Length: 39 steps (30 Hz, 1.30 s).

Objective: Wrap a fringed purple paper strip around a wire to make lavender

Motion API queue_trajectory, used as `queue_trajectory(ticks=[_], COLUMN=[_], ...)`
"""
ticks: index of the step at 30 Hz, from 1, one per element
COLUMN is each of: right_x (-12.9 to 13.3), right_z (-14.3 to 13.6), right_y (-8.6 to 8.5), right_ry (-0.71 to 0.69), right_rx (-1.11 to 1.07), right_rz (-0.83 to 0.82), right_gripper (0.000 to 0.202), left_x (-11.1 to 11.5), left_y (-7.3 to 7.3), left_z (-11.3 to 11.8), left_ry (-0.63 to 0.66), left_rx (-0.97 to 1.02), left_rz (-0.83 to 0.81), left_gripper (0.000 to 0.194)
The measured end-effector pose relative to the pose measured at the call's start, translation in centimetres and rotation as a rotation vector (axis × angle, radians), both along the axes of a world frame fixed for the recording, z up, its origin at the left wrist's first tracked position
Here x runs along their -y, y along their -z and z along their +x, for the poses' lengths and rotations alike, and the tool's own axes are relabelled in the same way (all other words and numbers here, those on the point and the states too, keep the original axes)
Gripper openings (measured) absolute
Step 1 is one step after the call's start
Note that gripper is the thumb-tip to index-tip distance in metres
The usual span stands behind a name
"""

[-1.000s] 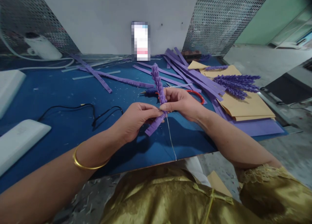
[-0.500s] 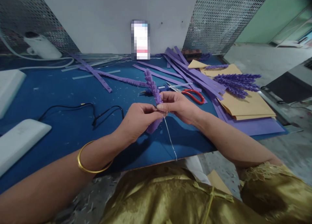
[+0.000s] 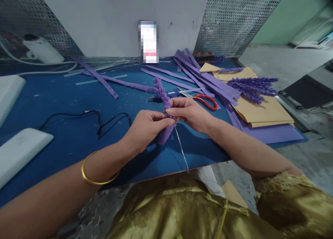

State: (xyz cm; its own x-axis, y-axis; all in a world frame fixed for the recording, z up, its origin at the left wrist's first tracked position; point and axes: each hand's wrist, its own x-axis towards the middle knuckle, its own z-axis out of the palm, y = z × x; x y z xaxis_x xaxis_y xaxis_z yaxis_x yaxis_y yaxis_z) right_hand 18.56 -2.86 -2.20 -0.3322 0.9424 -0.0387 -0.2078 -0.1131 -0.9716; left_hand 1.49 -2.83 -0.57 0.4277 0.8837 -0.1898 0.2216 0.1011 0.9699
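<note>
A purple lavender-like paper flower (image 3: 160, 90) tilts up and away between my two hands above the blue table. Its thin silvery wire stem (image 3: 181, 147) hangs down toward the table's front edge. My right hand (image 3: 191, 112) pinches the flower's lower part between thumb and fingers. Just below and to the left, my left hand (image 3: 147, 130) is closed, thumb and fingers pressed on the purple strip (image 3: 166, 135) at the flower's base. The strip's loose end sticks out beneath my fingers. Behind the flower lie a blue glue gun (image 3: 158, 97), partly hidden, and red-handled scissors (image 3: 206, 102).
Purple strips (image 3: 208, 80) lie at the back right, beside tan sheets (image 3: 265, 112) bearing finished purple flowers (image 3: 253, 88). A black cord (image 3: 99, 123) runs across the left. White blocks (image 3: 26, 152) stand at the left edge. A phone (image 3: 148, 41) leans against the back panel.
My thumbs and fingertips have shifted slightly on the flower's base. The strip's loose end has swung a little, and the view has moved slightly.
</note>
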Motion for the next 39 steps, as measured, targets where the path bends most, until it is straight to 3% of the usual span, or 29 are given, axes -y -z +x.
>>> queue_trajectory(ticks=[16,22,34,39], right_x=[-0.3,-0.5,-0.8,-0.8], right_z=[0.4,0.7,1.4,1.4], right_y=[0.3,0.0,-0.3,-0.6], right_ry=[0.025,-0.015,-0.012,-0.018], right_rx=[-0.028,-0.119,-0.171,-0.163], right_rz=[-0.007,-0.049,-0.017,-0.005], right_gripper=[0.025,0.025,0.026,0.024], left_x=[-0.2,-0.3,-1.1,-1.3], left_y=[0.4,0.4,0.1,0.1], left_z=[-0.1,-0.1,-0.6,-0.7], left_ry=[0.015,-0.075,0.097,0.123], left_rx=[0.086,0.217,0.274,0.192], left_rz=[-0.097,-0.145,-0.265,-0.214], left_gripper=[0.027,0.022,0.026,0.026])
